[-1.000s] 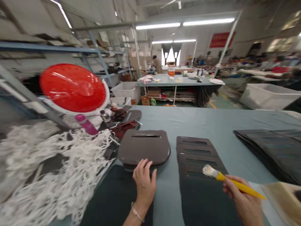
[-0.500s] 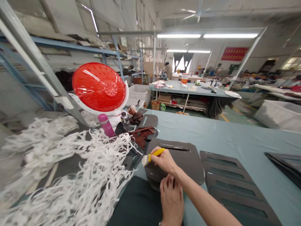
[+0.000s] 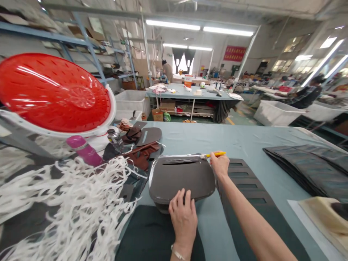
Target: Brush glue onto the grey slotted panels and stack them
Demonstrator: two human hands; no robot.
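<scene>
A dark grey-brown panel (image 3: 181, 181) with rounded corners and a slot near its far edge lies in front of me, apparently on top of other pieces. White wet-looking glue lines its left and far edges. My left hand (image 3: 184, 215) rests on the near edge, fingers spread and holding nothing. In my right hand (image 3: 220, 165) is a brush with a yellow handle (image 3: 218, 154), gripped between the fingers. Its pale bristles touch the panel's far right corner.
White tangled strips (image 3: 89, 203) heap up at the left, near a purple bottle (image 3: 84, 150) and a red basin-like cover (image 3: 54, 94). Slotted dark panels (image 3: 244, 185) lie to the right, with a dark stack (image 3: 304, 165) beyond. A yellowish block (image 3: 320, 217) sits at the right edge.
The brush in my right hand has gone from the panel's left edge to its far right corner. White glue now shows along the left and far edges. The view has turned right.
</scene>
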